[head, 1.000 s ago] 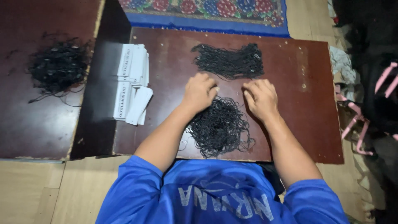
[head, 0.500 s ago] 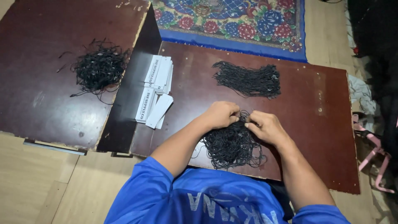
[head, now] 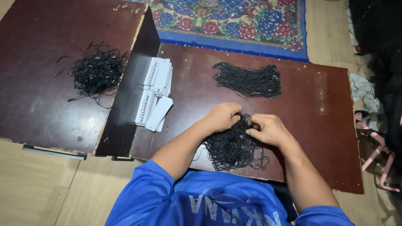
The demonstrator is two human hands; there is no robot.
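A loose tangle of black strings [head: 232, 148] lies near the front edge of the dark brown board [head: 318, 125]. My left hand [head: 222, 116] rests on its upper edge with fingers curled, pinching strings. My right hand [head: 270, 129] sits just to the right, fingertips also pinched into the same tangle. The two hands nearly touch above the pile.
A neater bundle of black strings [head: 249, 80] lies farther back on the board. White paper tags [head: 154, 94] are stacked at the board's left end. Another black string tangle [head: 97, 72] sits on a second dark board [head: 46, 50] to the left. A flowered rug [head: 234, 21] lies beyond; pink straps [head: 374, 144] at right.
My hands have come together from apart and now pinch into the top of the near tangle. The camera view has shifted, so everything sits lower and to the right.
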